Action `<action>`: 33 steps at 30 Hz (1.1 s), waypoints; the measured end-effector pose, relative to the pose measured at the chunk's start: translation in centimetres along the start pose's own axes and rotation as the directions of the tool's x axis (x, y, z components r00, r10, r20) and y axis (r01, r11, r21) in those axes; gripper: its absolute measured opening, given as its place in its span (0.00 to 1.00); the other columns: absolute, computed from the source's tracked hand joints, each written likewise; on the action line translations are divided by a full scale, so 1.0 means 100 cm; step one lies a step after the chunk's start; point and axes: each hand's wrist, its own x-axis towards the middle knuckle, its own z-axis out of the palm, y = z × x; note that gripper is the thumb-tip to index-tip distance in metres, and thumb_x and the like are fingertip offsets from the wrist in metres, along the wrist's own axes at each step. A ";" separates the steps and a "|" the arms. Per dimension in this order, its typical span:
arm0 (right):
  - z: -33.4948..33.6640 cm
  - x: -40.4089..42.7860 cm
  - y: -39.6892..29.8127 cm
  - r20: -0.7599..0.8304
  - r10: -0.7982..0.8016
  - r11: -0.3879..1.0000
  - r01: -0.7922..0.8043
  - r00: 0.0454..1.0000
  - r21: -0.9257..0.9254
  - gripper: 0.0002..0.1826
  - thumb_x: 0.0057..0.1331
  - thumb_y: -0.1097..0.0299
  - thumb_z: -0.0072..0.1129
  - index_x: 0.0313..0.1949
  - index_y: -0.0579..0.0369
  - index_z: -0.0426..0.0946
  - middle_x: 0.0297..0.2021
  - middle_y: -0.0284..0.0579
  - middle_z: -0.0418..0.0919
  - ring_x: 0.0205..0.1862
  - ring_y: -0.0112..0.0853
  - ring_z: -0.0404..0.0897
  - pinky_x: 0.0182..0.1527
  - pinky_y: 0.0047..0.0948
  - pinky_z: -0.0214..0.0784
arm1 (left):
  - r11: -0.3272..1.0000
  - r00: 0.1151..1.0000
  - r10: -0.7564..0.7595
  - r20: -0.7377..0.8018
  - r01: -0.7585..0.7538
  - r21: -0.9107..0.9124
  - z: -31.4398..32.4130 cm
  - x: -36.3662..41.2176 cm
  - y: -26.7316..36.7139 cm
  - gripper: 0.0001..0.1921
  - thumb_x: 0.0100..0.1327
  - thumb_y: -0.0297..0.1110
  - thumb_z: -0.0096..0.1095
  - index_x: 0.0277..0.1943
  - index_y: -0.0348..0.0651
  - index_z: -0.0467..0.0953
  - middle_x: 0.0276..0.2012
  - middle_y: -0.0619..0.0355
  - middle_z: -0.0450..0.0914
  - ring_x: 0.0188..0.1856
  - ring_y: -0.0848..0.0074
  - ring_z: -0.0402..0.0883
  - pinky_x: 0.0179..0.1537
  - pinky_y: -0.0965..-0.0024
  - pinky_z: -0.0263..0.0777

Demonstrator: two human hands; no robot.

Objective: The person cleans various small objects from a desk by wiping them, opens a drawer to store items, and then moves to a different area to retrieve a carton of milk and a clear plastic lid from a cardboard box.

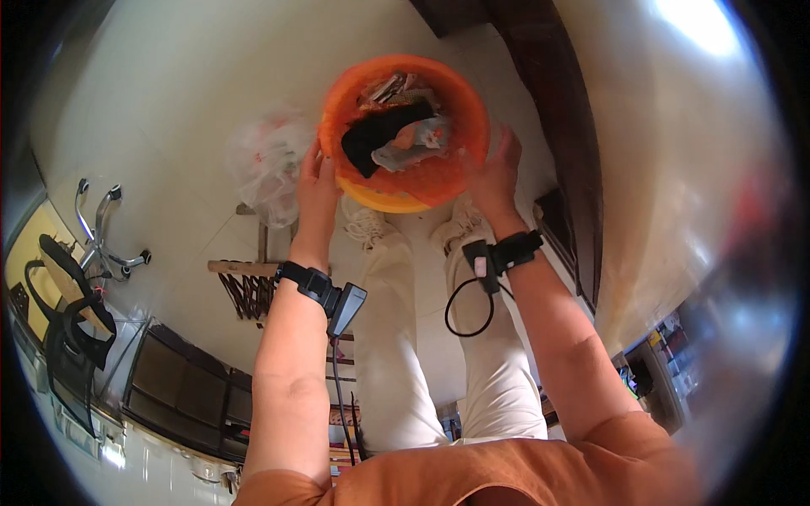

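Observation:
In front of my feet is a round waste bin (380, 199) with a yellow body, seen from above. A thin orange plastic bag (411, 179) lines it and covers most of its rim. Inside lie a black piece of refuse (380, 129), a crumpled pale plastic wrapper (405, 152) and other scraps. My left hand (318, 183) grips the bin's left edge. On the opposite side, my right hand (495, 179) holds the lined rim, some fingers blurred against the orange film. The undersides of both hands' grips are hidden.
A white translucent plastic bag (269, 161) with contents sits on the tiled floor left of the bin. Near it stands a wooden folding stool or rack (243, 269). A wheeled chair (95, 253) is at far left, and dark wooden furniture (569, 139) runs along the right.

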 end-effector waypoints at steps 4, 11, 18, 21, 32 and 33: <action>0.021 0.000 0.035 0.553 0.370 0.787 -0.568 0.747 0.241 0.22 0.55 0.66 0.58 0.48 0.59 0.67 0.44 0.52 0.74 0.47 0.40 0.73 0.49 0.33 0.64 | 0.988 0.988 0.150 0.023 -0.150 0.040 -0.011 0.016 -0.012 0.24 0.64 0.32 0.47 0.63 0.51 0.58 0.44 0.60 0.73 0.41 0.81 0.73 0.35 0.77 0.69; 0.017 -0.020 0.101 0.619 0.434 0.689 -0.684 0.654 0.240 0.18 0.61 0.65 0.50 0.51 0.53 0.66 0.42 0.38 0.73 0.39 0.23 0.73 0.38 0.25 0.69 | 0.983 0.994 0.034 0.107 -0.053 0.178 0.002 0.009 -0.023 0.27 0.58 0.34 0.56 0.61 0.42 0.60 0.48 0.47 0.72 0.46 0.71 0.73 0.45 0.69 0.68; -0.019 -0.029 0.103 0.668 0.568 0.451 -0.861 0.481 0.237 0.17 0.63 0.64 0.49 0.51 0.52 0.66 0.42 0.40 0.73 0.38 0.27 0.75 0.40 0.26 0.69 | 0.553 0.742 0.414 -0.527 0.255 0.793 -0.061 0.033 -0.048 0.45 0.46 0.48 0.68 0.63 0.42 0.51 0.60 0.35 0.54 0.62 0.47 0.52 0.58 0.51 0.53; -0.023 -0.025 0.096 0.731 0.496 0.458 -0.856 0.469 0.239 0.18 0.64 0.65 0.46 0.54 0.51 0.62 0.45 0.40 0.72 0.40 0.27 0.74 0.41 0.27 0.70 | 0.672 0.698 0.364 -0.616 0.261 0.693 -0.105 0.055 -0.071 0.49 0.44 0.49 0.69 0.65 0.43 0.46 0.61 0.35 0.51 0.63 0.44 0.49 0.59 0.51 0.52; -0.034 -0.025 0.100 0.764 0.491 0.466 -0.867 0.419 0.177 0.21 0.63 0.64 0.49 0.55 0.50 0.59 0.44 0.40 0.71 0.39 0.29 0.75 0.37 0.29 0.71 | 0.930 0.934 -0.007 -0.357 0.138 0.342 -0.095 0.133 -0.098 0.19 0.51 0.28 0.56 0.48 0.38 0.69 0.39 0.47 0.75 0.38 0.61 0.75 0.37 0.64 0.68; -0.033 -0.025 0.097 0.733 0.570 0.450 -0.887 0.372 0.101 0.23 0.62 0.63 0.51 0.55 0.51 0.59 0.43 0.41 0.72 0.36 0.29 0.76 0.35 0.28 0.71 | 0.967 0.902 -0.005 -0.432 0.114 0.226 -0.092 0.118 -0.082 0.13 0.53 0.26 0.52 0.43 0.37 0.72 0.31 0.53 0.78 0.30 0.67 0.76 0.30 0.67 0.69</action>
